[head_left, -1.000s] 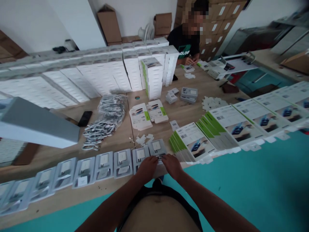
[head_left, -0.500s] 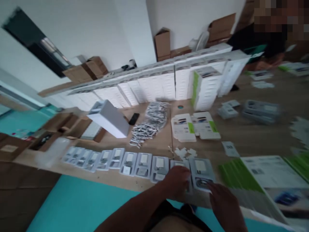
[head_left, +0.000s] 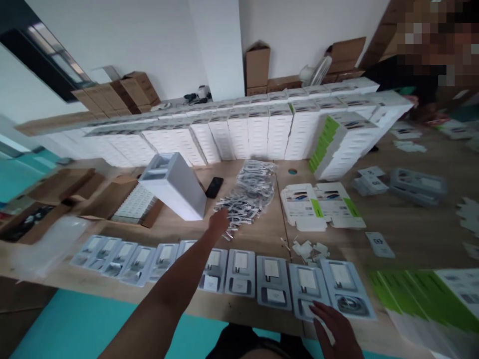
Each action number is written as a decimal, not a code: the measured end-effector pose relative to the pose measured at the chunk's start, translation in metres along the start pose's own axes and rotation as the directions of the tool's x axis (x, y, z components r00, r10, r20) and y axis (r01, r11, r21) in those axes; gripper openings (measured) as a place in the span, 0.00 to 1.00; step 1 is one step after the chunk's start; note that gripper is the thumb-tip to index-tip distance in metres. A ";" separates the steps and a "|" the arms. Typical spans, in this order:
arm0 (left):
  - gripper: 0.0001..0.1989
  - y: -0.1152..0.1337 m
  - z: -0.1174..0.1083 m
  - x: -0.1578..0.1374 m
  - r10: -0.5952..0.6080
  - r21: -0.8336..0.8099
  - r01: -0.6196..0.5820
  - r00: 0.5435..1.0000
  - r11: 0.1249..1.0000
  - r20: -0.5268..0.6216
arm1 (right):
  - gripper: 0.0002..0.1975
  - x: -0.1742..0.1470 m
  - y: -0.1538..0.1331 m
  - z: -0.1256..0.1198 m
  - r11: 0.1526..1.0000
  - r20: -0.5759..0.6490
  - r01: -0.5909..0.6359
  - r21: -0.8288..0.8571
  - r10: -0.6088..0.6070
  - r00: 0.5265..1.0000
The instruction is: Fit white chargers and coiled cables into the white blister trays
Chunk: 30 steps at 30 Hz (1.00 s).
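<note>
Cables [head_left: 256, 187] lie in a loose, tangled heap near the middle of the bench [head_left: 267, 237], the far part of it under clear plastic. The left hand [head_left: 218, 223] reaches to the near left edge of the heap; whether its fingers close on a cable cannot be told. The right hand [head_left: 335, 331] is open, its fingers spread over the near edge of a tray [head_left: 307, 281], second from the right end of a row along the front of the bench. The end tray [head_left: 340, 274], just beside it, holds a white block [head_left: 341, 275] above and a coiled cable [head_left: 351, 304] below. A phone [head_left: 214, 187] lies behind the left hand, beside a tall pale block [head_left: 179, 187]. Flat cartons [head_left: 302, 207] lie to the right of the heap, with paper scraps [head_left: 309, 249] in front of them.
</note>
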<state>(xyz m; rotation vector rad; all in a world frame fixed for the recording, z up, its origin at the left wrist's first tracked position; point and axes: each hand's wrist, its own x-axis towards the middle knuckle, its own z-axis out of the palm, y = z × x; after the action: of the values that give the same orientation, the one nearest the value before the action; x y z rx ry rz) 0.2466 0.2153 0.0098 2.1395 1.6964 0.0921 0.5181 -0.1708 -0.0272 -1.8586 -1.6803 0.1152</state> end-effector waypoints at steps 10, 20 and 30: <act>0.01 -0.036 -0.022 0.019 -0.013 -0.442 0.053 0.996 0.895 0.093 | 0.12 0.050 -0.088 0.025 0.965 -0.017 -0.178 0.193 0.185 0.983; 0.19 -0.029 -0.025 -0.010 -0.079 -0.840 0.300 0.952 0.452 0.297 | 0.11 0.094 -0.065 0.018 0.954 -0.005 -0.085 0.288 0.090 0.996; 0.20 0.001 -0.023 -0.055 -0.130 -0.879 0.140 0.987 0.455 0.090 | 0.19 0.192 -0.102 0.034 0.937 0.096 0.031 0.347 -0.068 0.993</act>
<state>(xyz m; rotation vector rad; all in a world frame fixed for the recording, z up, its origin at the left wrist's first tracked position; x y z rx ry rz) 0.2264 0.1689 0.0424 1.1740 1.3146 0.7547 0.4493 0.0189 0.0599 -1.5686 -1.6530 0.4669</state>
